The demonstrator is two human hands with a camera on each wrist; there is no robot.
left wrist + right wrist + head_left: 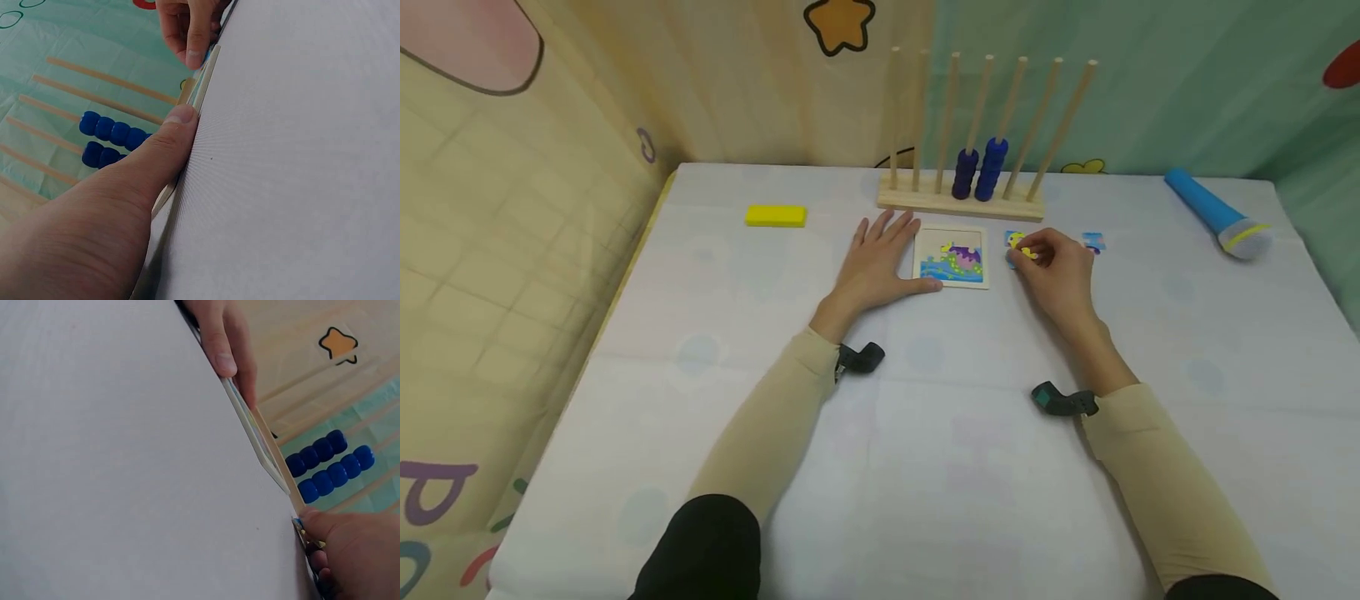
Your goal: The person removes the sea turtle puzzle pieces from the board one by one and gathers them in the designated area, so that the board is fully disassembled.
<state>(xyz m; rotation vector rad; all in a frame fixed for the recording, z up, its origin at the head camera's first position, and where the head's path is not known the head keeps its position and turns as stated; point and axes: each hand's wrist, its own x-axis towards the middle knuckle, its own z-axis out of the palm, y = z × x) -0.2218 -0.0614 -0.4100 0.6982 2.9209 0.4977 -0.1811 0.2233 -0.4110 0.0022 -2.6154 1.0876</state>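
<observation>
A shallow wooden puzzle tray [966, 286] lies mid-table, partly filled with blue, pink and purple pieces; its upper left part shows bare wood. My left hand [876, 265] rests along the tray's left side with straight, spread fingers. Its thumb [178, 119] touches the tray's near edge in the left wrist view. Right of the tray, my right hand [1062, 271] pinches a blue and yellow puzzle piece [1013, 237] between thumb and fingers, low at the tabletop. The fingers partly hide this piece. Another puzzle piece [1093, 242], blue and red, lies just right of that hand.
Behind the tray stands a wooden peg rack [917, 199] with upright rods; two rods carry dark blue beads [992, 171]. A yellow block [775, 217] lies at the back left. A blue toy microphone [1210, 208] lies at the back right, near the table's edge.
</observation>
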